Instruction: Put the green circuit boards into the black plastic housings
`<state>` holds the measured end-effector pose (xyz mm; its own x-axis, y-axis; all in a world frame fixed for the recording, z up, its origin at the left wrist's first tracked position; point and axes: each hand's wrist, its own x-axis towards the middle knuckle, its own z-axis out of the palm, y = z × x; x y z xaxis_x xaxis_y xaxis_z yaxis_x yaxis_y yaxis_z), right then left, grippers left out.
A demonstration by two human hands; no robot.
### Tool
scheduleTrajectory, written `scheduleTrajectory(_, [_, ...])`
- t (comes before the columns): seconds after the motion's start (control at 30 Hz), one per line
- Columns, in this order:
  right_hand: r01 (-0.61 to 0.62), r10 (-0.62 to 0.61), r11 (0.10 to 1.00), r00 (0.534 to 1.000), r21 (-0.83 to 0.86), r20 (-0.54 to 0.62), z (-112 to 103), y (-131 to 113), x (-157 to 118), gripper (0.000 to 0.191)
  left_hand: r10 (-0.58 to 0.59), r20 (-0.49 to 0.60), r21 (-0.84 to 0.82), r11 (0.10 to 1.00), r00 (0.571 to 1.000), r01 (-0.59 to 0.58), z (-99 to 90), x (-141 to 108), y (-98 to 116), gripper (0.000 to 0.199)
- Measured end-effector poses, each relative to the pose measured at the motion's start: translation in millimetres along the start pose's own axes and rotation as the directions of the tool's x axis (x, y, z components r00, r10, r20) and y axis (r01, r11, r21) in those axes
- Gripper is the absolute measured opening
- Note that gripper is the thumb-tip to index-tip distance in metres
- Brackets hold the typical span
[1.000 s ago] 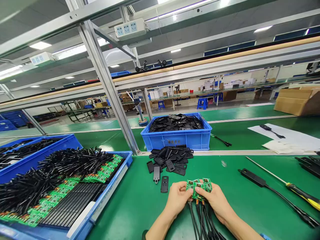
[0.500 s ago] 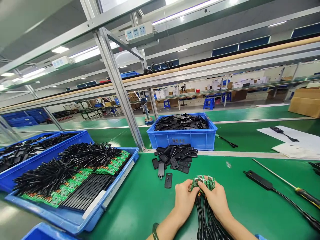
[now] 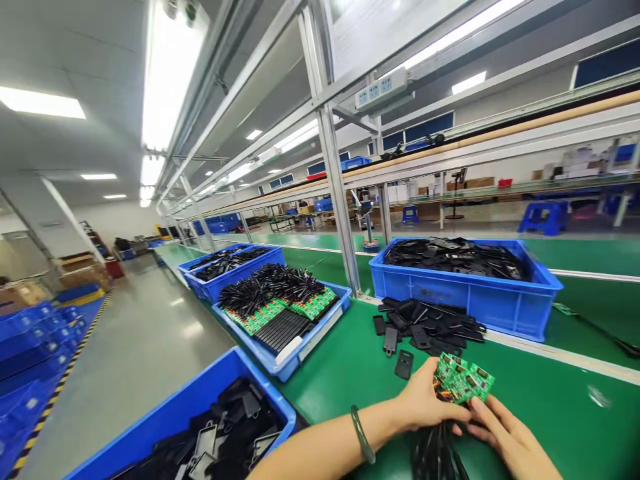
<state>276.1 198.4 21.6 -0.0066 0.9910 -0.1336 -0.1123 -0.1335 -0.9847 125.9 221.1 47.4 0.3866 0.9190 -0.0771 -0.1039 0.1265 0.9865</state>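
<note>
Green circuit boards (image 3: 465,380), pinched by the left hand (image 3: 424,401), appear farther right in frame than before; right hand (image 3: 513,437) grip unclear; bottom edge crops black cables (image 3: 434,453).

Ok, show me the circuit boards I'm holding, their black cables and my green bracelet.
Circuit boards (image 3: 464,381): head view, middle of the bunch.
Black cables (image 3: 436,453): head view, middle of the visible bundle.
Green bracelet (image 3: 361,434): head view, middle of the band.

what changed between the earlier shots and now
The view swung left, revealing more of the near blue bin. The right hand moved down to the lower edge of the circuit boards. The left hand still grips them; the black pieces' pile stayed put.
</note>
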Motion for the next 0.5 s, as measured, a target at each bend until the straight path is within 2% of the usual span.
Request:
scheduleTrajectory(0.07, [-0.046, 0.046, 0.999, 0.996, 0.005, 0.08, -0.9, 2.8, 1.5, 0.064, -0.029, -0.016, 0.093, 0.995, 0.999, 0.03, -22.8, -6.5, 16.8, 0.073])
scheduleTrajectory(0.13, [-0.038, 0.041, 0.999, 0.992, -0.033, 0.119, -1.8, 5.7, 3.7, 0.062, -0.068, -0.091, 0.335, 0.937, 0.994, 0.095, -51.1, -17.0, 36.4, 0.061])
scheduleTrajectory(0.17, [-0.027, 0.035, 0.998, 0.991, -0.058, 0.13, -2.1, 6.9, 4.9, 0.059, -0.074, -0.15, 0.497, 0.856, 0.986, 0.141, -66.6, -23.1, 45.8, 0.054])
scheduleTrajectory(0.2, [-0.02, 0.031, 0.997, 0.991, -0.079, 0.132, -2.4, 7.8, 5.9, 0.058, -0.057, -0.226, 0.668, 0.718, 0.972, 0.198, -82.7, -29.3, 54.3, 0.05])
scheduleTrajectory(0.23, [-0.016, 0.029, 0.995, 0.99, -0.094, 0.139, -2.5, 8.4, 6.7, 0.057, -0.032, -0.28, 0.736, 0.635, 0.96, 0.236, -98.7, -35.4, 61.7, 0.049])
scheduleTrajectory(0.3, [-0.006, 0.025, 0.994, 0.985, -0.112, 0.168, -2.5, 8.4, 7.6, 0.054, -0.004, -0.361, 0.802, 0.508, 0.932, 0.313, -128.3, -46.0, 72.4, 0.047])
scheduleTrajectory(0.37, [-0.002, 0.028, 0.992, 0.978, -0.126, 0.208, -2.2, 7.4, 7.6, 0.051, 0.017, -0.433, 0.841, 0.369, 0.901, 0.396, -151.1, -53.7, 78.1, 0.054])
scheduleTrajectory(0.43, [-0.004, 0.035, 0.991, 0.972, -0.134, 0.231, -1.9, 6.9, 7.2, 0.051, 0.042, -0.479, 0.861, 0.216, 0.877, 0.46, -164.8, -58.7, 79.9, 0.062])
scheduleTrajectory(0.5, [-0.015, 0.046, 0.99, 0.973, -0.14, 0.226, -2.4, 9.7, 7.7, 0.054, 0.062, -0.495, 0.868, 0.082, 0.866, 0.49, -170.4, -61.7, 79.3, 0.06])
